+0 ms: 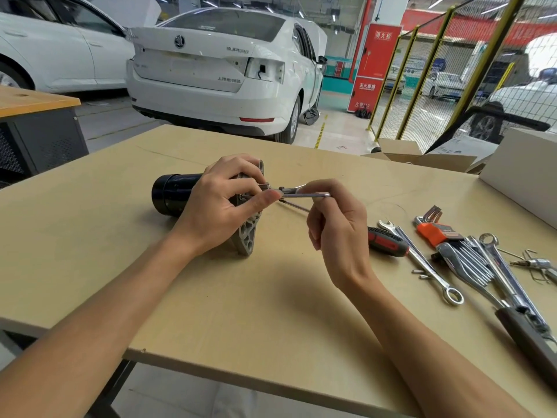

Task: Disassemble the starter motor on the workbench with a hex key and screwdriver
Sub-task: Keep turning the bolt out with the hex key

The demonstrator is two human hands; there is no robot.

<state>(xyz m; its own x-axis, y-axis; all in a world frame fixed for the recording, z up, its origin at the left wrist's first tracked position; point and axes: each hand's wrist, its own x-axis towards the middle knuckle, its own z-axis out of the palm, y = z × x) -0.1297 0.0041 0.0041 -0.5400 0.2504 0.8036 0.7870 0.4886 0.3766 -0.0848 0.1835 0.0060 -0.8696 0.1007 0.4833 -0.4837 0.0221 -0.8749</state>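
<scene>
From the head view, the motor (pixel 193 196) lies on its side about mid-counter (pixel 211 297), black can pointing away from the tools, grey flange (pixel 248 233) toward them. The left hand (pixel 217 206) is curled over the flange end, holding the motor down, its thumb touching the tool shaft. The right hand (pixel 334 218) pinches a hex key (pixel 304 194) whose tip sits at a fastener on the flange face; I cannot see the screw head itself. The motor looks whole, so I'd say the job is barely begun: first fastener being worked, housing still to separate. Beside the motor lies the screwdriver (pixel 387 241), unused, its shaft reaching to the flange. Beyond it, further from the motor, are the key set (pixel 437 232) and spanners (pixel 422 260).
</scene>
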